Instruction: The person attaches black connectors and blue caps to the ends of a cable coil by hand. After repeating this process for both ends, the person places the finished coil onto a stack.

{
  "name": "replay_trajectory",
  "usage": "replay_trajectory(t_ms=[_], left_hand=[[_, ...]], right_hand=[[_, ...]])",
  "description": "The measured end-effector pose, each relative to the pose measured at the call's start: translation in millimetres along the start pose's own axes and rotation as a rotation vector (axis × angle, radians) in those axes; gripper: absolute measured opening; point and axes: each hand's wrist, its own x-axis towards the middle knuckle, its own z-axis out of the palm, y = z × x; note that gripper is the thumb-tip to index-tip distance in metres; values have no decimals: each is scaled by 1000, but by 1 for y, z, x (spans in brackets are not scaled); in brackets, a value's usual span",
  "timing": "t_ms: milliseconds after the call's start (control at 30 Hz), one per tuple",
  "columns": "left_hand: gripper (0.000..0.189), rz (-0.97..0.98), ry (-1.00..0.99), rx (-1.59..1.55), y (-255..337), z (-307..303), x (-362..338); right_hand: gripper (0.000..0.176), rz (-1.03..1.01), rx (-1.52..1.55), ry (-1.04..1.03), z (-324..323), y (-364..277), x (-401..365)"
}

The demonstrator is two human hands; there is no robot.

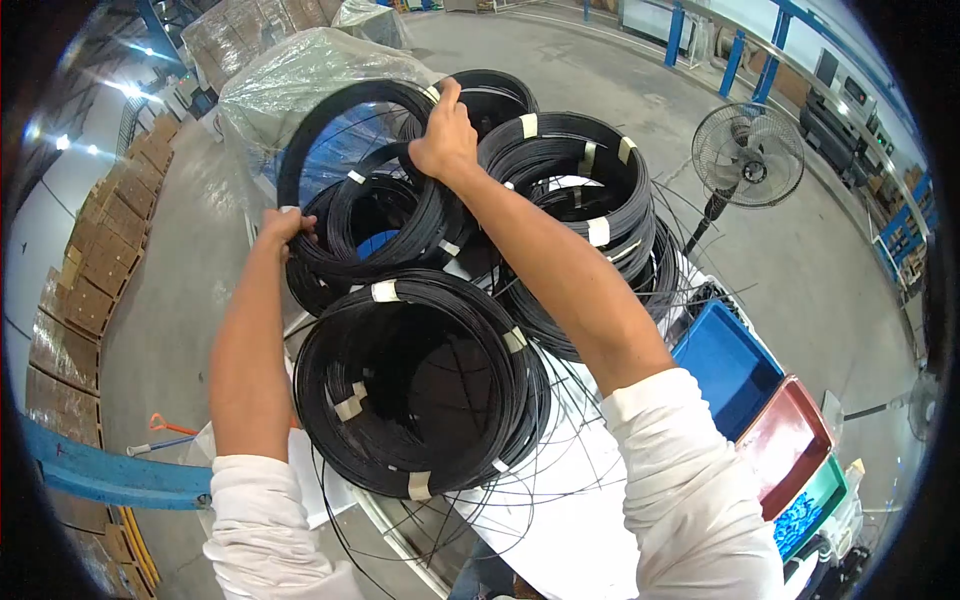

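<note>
My left hand point(284, 228) is closed around the lower left rim of a coil of black wire point(291, 165). My right hand point(447, 134) grips the same coil at its upper right side, so it tilts up between both hands. Below it lie more black wire coils, some bound with pale tape. A large coil stack point(522, 385) stands nearest to me, with loose wire ends sticking out around it. To the right of my right hand rises another stack of taped coils point(632, 200). A further stack point(500, 88) sits behind.
The coils rest on a white-covered table point(580, 480). At right are a blue tray point(725, 365), a red tray point(785, 440) and a green tray point(828, 500) with small blue parts. A standing fan point(748, 157) is beyond. Plastic-wrapped goods point(300, 75) stand behind; a blue beam point(120, 465) is at left.
</note>
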Motion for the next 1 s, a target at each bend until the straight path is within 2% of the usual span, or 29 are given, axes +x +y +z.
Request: replay_trajectory(t_ms=[33, 67, 133, 267, 300, 333, 367, 400, 433, 467, 533, 567, 600, 667, 733, 767, 800, 867, 933, 967, 1000], left_hand=[[12, 68, -19, -58, 5, -7, -4], [12, 75, -21, -54, 12, -15, -9], [11, 206, -13, -181, 35, -27, -31], [11, 317, -109, -315, 67, -27, -51], [15, 393, -147, -458, 72, -19, -58], [19, 465, -188, -602, 76, -9, -64], [36, 430, -174, -614, 84, 0, -70], [36, 426, -190, -617, 87, 11, -79], [43, 521, -207, -687, 90, 22, -87], [50, 619, -225, -758, 97, 33, -95], [56, 637, -248, -748, 113, 44, -110], [57, 660, -263, -712, 124, 46, -118], [57, 680, -273, -674, 134, 46, -129], [55, 714, -245, -563, 162, 42, -163], [49, 713, -221, -498, 192, 37, -187], [46, 639, -285, -484, 210, 29, -183], [46, 647, -291, -481, 224, 30, -193], [45, 720, -274, -408, 246, 31, -214], [46, 767, -238, -479, 258, 47, -238], [47, 846, -284, -509, 263, 55, -248], [47, 931, -332, -544, 272, 63, -254]], right_hand=[[88, -21, 124, 49, -9, -13, -4], [88, -20, 128, 56, -21, -25, -9], [86, -171, 225, 78, -45, -41, -16], [84, -427, 265, 230, -95, -59, -25], [84, -530, 231, 347, -107, -60, -29], [84, -527, 219, 355, -120, -59, -34], [82, -595, 225, 333, -135, -57, -38], [80, -659, 231, 310, -151, -57, -46], [80, -745, 186, 374, -164, -58, -57], [80, -741, 170, 386, -177, -60, -66], [76, -863, 120, 618, -197, -65, -84], [88, -742, 112, 421, -211, -67, -90], [88, -729, 105, 422, -219, -69, -94], [86, -681, 135, 557, -236, -76, -100], [84, -635, 179, 569, -255, -81, -110], [83, -642, 183, 622, -265, -83, -112], [82, -653, 186, 679, -275, -87, -113], [80, -617, 181, 706, -298, -95, -121], [80, -632, 176, 742, -319, -98, -131], [77, -695, 168, 842, -328, -99, -133], [77, -690, 163, 846, -338, -98, -134]])
